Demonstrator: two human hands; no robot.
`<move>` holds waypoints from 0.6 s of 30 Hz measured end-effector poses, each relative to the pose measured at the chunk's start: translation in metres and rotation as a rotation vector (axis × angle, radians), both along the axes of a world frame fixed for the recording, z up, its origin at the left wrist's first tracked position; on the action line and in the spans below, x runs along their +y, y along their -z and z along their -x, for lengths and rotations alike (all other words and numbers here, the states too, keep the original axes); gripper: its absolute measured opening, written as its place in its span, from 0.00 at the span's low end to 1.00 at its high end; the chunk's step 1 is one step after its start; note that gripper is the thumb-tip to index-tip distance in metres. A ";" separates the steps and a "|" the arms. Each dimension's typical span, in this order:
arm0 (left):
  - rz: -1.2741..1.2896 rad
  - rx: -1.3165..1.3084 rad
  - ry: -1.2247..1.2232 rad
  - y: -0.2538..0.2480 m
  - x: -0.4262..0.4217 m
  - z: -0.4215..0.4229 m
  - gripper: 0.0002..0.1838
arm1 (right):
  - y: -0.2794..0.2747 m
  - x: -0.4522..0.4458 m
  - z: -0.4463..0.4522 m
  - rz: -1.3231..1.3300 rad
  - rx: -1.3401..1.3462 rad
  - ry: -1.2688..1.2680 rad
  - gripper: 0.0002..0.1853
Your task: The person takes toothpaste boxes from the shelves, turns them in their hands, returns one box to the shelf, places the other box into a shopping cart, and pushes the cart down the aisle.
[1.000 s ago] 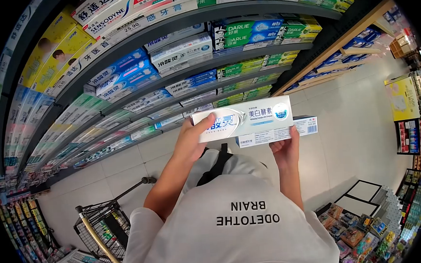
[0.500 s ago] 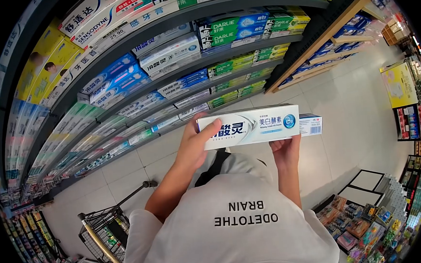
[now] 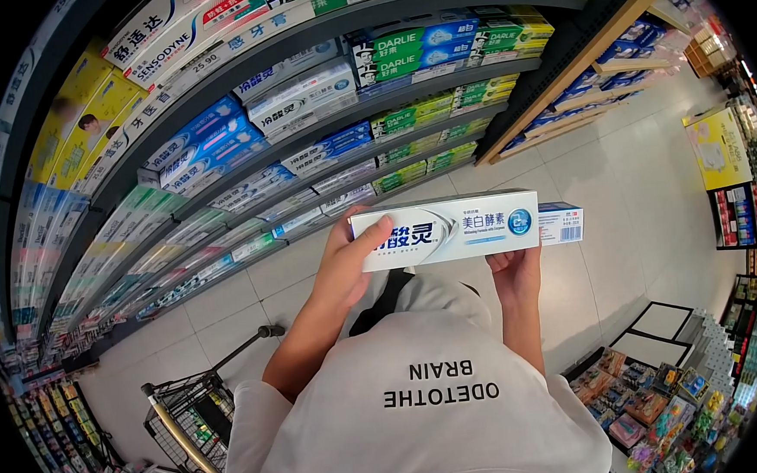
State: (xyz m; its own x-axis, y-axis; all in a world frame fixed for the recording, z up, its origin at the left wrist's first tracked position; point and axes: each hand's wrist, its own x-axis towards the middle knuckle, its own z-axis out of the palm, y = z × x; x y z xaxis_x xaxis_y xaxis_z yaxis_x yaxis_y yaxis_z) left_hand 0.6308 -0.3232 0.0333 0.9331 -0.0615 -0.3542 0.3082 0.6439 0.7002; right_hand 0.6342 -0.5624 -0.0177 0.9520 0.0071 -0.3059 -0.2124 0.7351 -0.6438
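Note:
Across the middle of the view lies a long white toothpaste box [image 3: 447,229], its printed front facing up at me. My left hand [image 3: 345,254] is closed around its left end, thumb over the front. Behind its right end a second toothpaste box [image 3: 561,223], blue and white with a barcode, sticks out. My right hand [image 3: 517,273] is under that end with curled fingers, closed on the second box; the white box hides part of this grip. Both boxes are held above the floor, in front of my body.
Shelves of toothpaste boxes [image 3: 301,98] curve along the left and top, with price tags on their edges. A wooden shelf unit [image 3: 584,59] stands at upper right. A shopping cart [image 3: 191,430] is at lower left, and a display of small packaged goods [image 3: 645,407] at lower right.
The white box has tipped slightly, so a thin strip of its upper side shows more. Both hands keep their hold, and the shelves have shifted a little in view.

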 end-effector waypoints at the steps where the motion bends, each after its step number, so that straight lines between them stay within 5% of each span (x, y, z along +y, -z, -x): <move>1: 0.002 0.000 0.002 0.000 0.000 0.000 0.19 | -0.001 0.001 0.000 0.004 0.009 0.006 0.17; 18: -0.156 0.054 0.141 -0.002 -0.001 -0.001 0.25 | -0.005 0.002 -0.003 -0.003 0.094 -0.010 0.18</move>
State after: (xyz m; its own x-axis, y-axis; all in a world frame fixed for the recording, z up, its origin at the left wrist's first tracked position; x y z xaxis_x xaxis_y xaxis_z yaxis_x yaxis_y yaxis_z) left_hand 0.6317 -0.3242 0.0358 0.8986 -0.1304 -0.4189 0.4273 0.4767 0.7682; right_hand 0.6370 -0.5602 -0.0128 0.9190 0.0171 -0.3938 -0.2787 0.7347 -0.6185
